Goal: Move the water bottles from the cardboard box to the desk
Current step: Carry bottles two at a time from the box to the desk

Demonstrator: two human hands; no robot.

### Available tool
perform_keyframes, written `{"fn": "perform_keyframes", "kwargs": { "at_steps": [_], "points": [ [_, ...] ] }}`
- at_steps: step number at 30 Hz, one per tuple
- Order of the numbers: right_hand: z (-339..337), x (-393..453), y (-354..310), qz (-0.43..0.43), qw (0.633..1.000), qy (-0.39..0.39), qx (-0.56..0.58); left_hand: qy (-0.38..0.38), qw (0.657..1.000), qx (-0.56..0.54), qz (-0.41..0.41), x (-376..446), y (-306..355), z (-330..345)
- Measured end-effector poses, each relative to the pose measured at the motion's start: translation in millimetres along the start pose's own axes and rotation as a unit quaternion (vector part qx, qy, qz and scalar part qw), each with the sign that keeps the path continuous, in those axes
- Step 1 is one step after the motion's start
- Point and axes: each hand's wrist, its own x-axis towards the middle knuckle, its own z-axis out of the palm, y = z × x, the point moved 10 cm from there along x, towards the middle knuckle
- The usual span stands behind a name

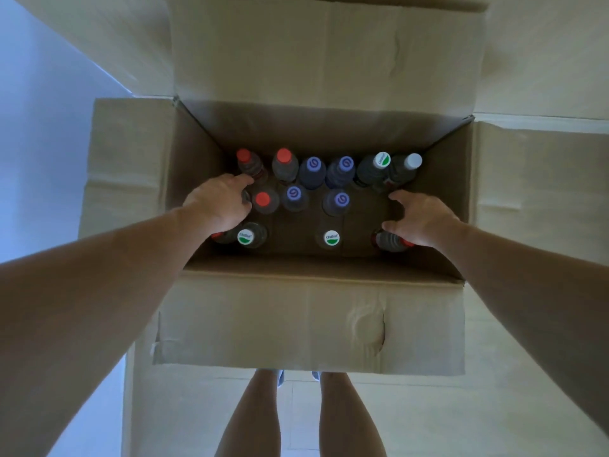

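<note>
Most of the job lies ahead, I judge: the cardboard box (309,321) on the floor holds over a dozen water bottles (311,173), upright, crowded toward twelve o'clock, and the bench is out of sight. My left hand (219,202) reaches in at nine o'clock, fingers loosely curved against a red-capped bottle (263,201), gripping nothing yet. My right hand (420,217), at three o'clock, is spread wide above a tilted bottle (390,241), empty.

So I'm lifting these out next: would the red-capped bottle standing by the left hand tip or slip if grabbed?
The red-capped bottle stands upright and narrow, so a sideways nudge would probably tip it against its neighbours. It looks like smooth plastic, perhaps slippery. Fill level, hence weight, cannot be told.
</note>
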Motion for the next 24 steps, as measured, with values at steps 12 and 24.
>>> {"fn": "perform_keyframes", "kwargs": {
  "at_steps": [12,24],
  "points": [
    [7.4,10.4,2.1,0.006,1.0,0.01,0.006,-0.004,1.0,-0.011,0.01,11.5,4.8,14.4],
    [-17.5,50.4,5.1,0.04,0.997,0.073,-0.005,0.023,0.999,-0.009,-0.034,20.6,-19.0,15.7]
  ]
}}
